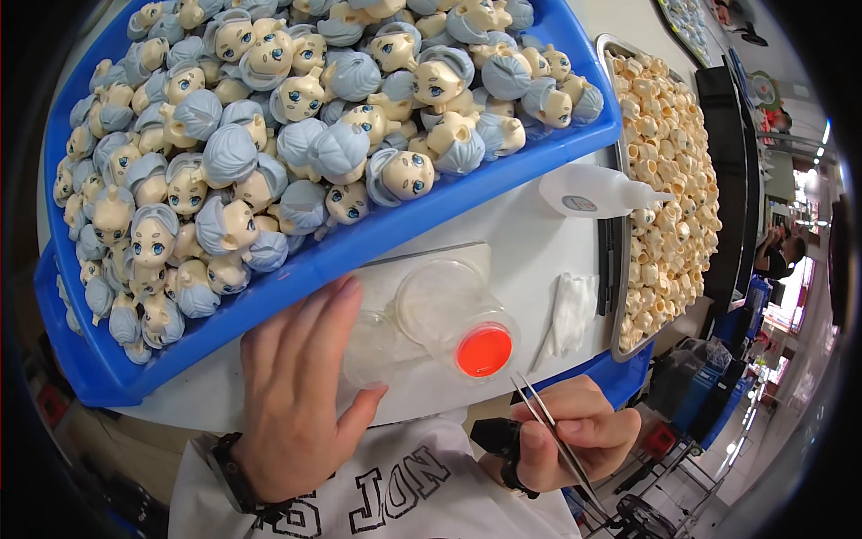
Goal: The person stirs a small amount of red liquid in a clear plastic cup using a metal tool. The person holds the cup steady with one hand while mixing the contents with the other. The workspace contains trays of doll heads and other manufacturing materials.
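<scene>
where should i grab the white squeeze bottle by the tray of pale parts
Probably the wide body of the squeeze bottle, from the near side: the blue bin lies along its far side, and the narrow nozzle, pointing right toward the tray, gives less to hold. The right hand has tweezers, so the left hand may suit better.

Through the head view, I am holding tweezers [566,452] in my right hand [590,428] near a red-filled clear cup [485,349], while my left hand [294,400] is lying beside a blue tray [422,218] of doll heads [337,151].
</scene>
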{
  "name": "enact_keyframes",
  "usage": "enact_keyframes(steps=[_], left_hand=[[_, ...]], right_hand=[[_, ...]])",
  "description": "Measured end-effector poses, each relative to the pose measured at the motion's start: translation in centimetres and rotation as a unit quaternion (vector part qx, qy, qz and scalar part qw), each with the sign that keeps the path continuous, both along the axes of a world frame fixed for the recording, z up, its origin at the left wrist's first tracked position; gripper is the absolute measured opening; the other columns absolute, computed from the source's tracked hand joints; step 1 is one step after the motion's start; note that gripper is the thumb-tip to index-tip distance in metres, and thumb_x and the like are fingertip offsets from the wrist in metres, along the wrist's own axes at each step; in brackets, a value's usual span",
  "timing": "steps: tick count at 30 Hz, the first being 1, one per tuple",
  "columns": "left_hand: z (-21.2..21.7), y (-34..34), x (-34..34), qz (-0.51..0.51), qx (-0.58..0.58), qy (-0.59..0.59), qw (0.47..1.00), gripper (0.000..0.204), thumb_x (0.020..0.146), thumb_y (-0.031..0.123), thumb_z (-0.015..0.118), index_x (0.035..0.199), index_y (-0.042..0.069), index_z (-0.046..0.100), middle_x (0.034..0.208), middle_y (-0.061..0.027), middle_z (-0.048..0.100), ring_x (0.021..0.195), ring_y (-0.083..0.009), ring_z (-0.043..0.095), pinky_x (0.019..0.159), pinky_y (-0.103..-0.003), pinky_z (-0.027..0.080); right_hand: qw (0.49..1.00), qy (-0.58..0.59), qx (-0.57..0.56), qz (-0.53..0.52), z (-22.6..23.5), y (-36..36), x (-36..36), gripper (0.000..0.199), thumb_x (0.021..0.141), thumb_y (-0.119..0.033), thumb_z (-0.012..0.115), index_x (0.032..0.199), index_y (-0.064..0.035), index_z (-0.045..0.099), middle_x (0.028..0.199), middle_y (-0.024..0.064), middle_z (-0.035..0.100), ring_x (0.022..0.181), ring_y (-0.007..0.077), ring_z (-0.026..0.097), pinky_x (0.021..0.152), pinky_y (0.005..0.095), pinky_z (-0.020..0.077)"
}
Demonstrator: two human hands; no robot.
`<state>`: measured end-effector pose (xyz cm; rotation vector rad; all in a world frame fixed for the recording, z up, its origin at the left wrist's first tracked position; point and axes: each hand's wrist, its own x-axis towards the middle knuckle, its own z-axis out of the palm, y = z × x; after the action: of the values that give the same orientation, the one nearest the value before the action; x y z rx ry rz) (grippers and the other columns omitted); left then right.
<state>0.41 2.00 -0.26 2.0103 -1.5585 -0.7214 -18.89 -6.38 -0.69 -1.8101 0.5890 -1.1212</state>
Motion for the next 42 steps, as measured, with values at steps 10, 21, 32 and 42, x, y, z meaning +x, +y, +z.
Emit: enact_keyframes(steps=[10,21,32,42], left_hand=[[-0.5,-0.5,-0.3,0.019,-0.006,-0.037,0.999,0.072,0.055,0.004,0.072,0.123,0.003,0.046,0.123,-0.0125,0.048,0.112,-0.0340,0.043,0.096,-0.045,0.030],[-0.3,-0.8,-0.9,0.023,-0.019,-0.041,0.999,0.077,0.047,0.005,0.074,0.120,0.004,0.049,0.107,-0.0143,0.047,0.092,-0.0310,0.047,0.080,-0.041,0.037],[-0.4,-0.6,-1.3,0.041,0.008,-0.041,0.998,0.082,0.042,0.011,0.078,0.118,0.004,0.050,0.100,-0.0124,0.042,0.088,-0.0297,0.044,0.078,-0.041,0.037],[-0.7,-0.5,-1.1,0.031,0.014,-0.045,0.998,0.080,0.045,0.014,0.078,0.119,0.003,0.050,0.100,-0.0124,0.042,0.088,-0.0283,0.043,0.073,-0.038,0.036]], right_hand=[[0.998,0.060,0.026,-0.006,0.6,0.1,0.3,0.037,0.064,0.008,0.069,0.084,-0.0024,0.039,0.070,0.0179,0.060,0.053,0.0209,0.057,0.045,0.0271,0.0462],[0.995,0.103,0.005,-0.010,0.4,0.6,0.6,0.035,0.074,-0.002,0.066,0.088,-0.0055,0.034,0.067,0.0119,0.058,0.053,0.0170,0.053,0.046,0.0244,0.0406],[0.991,0.131,0.001,-0.032,0.5,0.9,1.3,0.032,0.078,-0.007,0.064,0.090,-0.0065,0.035,0.068,0.0104,0.058,0.050,0.0152,0.050,0.046,0.0245,0.0404],[0.989,0.149,-0.001,-0.022,0.8,0.8,1.0,0.032,0.080,-0.007,0.063,0.090,-0.0063,0.033,0.068,0.0097,0.058,0.051,0.0147,0.050,0.046,0.0249,0.0405]])
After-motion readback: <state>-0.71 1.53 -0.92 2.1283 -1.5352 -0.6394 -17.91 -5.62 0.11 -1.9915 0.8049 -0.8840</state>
